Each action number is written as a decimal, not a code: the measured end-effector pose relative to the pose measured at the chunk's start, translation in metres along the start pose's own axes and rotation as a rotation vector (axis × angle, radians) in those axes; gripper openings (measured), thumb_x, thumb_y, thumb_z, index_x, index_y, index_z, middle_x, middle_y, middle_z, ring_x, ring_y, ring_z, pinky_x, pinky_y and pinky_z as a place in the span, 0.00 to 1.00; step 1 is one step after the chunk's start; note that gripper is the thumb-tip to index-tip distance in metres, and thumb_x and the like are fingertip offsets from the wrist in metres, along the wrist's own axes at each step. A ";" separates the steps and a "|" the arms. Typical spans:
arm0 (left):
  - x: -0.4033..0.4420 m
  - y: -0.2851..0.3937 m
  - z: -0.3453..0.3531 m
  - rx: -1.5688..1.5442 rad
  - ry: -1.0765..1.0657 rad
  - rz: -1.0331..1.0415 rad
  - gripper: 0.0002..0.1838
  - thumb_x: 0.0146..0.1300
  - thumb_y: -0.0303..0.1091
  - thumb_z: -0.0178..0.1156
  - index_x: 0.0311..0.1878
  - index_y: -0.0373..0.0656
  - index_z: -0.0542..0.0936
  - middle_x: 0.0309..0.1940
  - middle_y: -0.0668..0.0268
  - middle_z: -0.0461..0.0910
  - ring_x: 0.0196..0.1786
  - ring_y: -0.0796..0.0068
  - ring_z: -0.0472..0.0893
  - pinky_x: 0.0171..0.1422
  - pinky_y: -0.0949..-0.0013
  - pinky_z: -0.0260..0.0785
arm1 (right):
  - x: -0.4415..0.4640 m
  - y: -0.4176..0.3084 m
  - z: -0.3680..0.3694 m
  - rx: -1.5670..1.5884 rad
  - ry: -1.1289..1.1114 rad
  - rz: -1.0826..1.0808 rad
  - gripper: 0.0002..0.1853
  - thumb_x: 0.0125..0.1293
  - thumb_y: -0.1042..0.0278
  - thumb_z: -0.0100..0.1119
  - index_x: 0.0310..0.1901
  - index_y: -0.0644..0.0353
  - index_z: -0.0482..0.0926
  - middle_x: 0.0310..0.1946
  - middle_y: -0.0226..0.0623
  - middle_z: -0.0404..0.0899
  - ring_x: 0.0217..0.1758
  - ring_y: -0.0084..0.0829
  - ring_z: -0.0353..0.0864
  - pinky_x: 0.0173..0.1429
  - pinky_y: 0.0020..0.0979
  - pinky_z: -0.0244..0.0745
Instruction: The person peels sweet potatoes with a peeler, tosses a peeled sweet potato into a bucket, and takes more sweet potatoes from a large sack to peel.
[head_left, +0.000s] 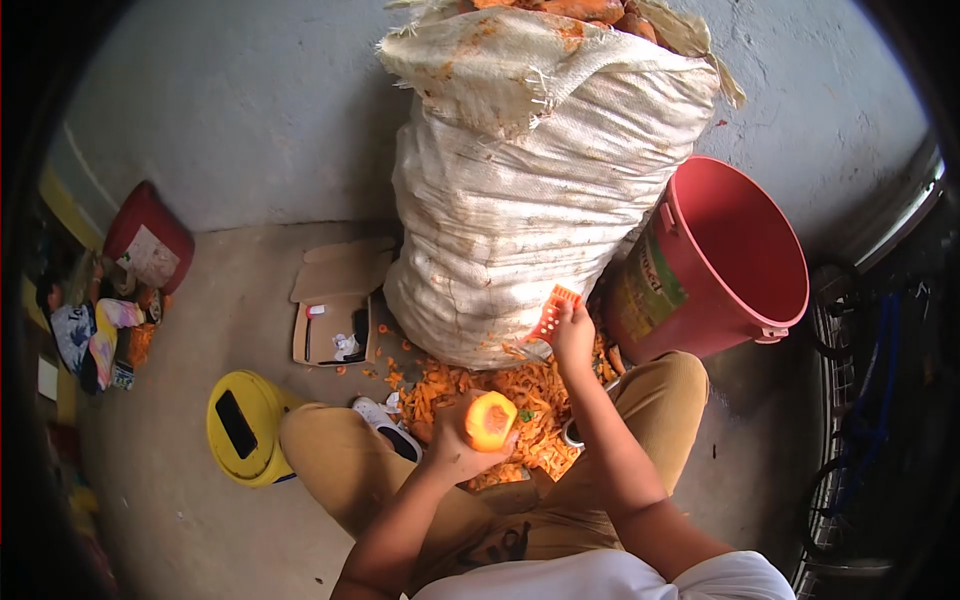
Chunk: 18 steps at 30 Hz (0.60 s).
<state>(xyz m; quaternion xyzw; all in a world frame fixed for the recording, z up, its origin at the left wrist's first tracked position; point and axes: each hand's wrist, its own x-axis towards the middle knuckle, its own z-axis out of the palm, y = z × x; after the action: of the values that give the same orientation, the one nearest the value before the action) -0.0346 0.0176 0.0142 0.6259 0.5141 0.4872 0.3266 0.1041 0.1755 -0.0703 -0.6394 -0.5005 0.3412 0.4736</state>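
In the head view, the left hand (455,458) is holding an orange vegetable (491,421) between the legs, and its fingers are closing around the side, with the flat cut end facing up to the camera. The right hand (574,340) is gripping a red tool with holes (552,310); the fingers are pinching it near its edge, and it is standing apart from the vegetable. The tool is appearing in front of the sack (520,200), but I cannot tell if it is touching the cloth. Below the hands, many orange peelings (550,400) are lying in a pile, and some are reaching near the shoe (375,412). The full sack is leaning close to the red bucket (715,310), and orange pieces are showing at its open top. On the left side, a yellow bucket (265,455) is carrying a dark flat object (236,423) on its lid, and the box (320,272) is lying open. In my judgement, the vegetable could be slipping if its surface is wet, because only one hand is supporting it. If the tool has a sharp edge, it could be cutting the left fingers when the stroke is running too near. Peelings under the shoe could be making the foot slide, and a knock against the tall sack could be dropping its top pieces.
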 end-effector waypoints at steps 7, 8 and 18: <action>0.000 -0.023 0.002 -0.009 0.026 -0.170 0.18 0.38 0.27 0.66 0.36 0.38 0.72 0.27 0.62 0.76 0.31 0.70 0.76 0.37 0.71 0.68 | -0.052 -0.069 -0.023 0.682 -0.263 0.191 0.15 0.66 0.62 0.40 0.36 0.68 0.70 0.17 0.34 0.67 0.20 0.23 0.65 0.27 0.27 0.63; 0.002 -0.022 0.005 -0.023 0.022 -0.190 0.20 0.39 0.26 0.66 0.38 0.37 0.72 0.29 0.63 0.77 0.32 0.74 0.76 0.38 0.72 0.68 | -0.068 -0.088 -0.026 0.530 -0.283 0.100 0.14 0.65 0.63 0.41 0.36 0.68 0.69 0.17 0.36 0.68 0.20 0.24 0.66 0.27 0.28 0.63; -0.019 0.000 0.010 -0.068 -0.032 -0.092 0.17 0.37 0.28 0.67 0.33 0.39 0.73 0.24 0.67 0.75 0.26 0.80 0.74 0.34 0.75 0.68 | -0.009 -0.014 -0.011 0.104 0.092 0.053 0.14 0.66 0.66 0.38 0.35 0.68 0.70 0.20 0.36 0.71 0.19 0.24 0.68 0.23 0.26 0.66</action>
<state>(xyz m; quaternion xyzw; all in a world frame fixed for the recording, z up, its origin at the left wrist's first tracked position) -0.0247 0.0003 0.0053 0.5977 0.5202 0.4790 0.3778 0.1072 0.1649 -0.0543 -0.6419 -0.4425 0.3493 0.5198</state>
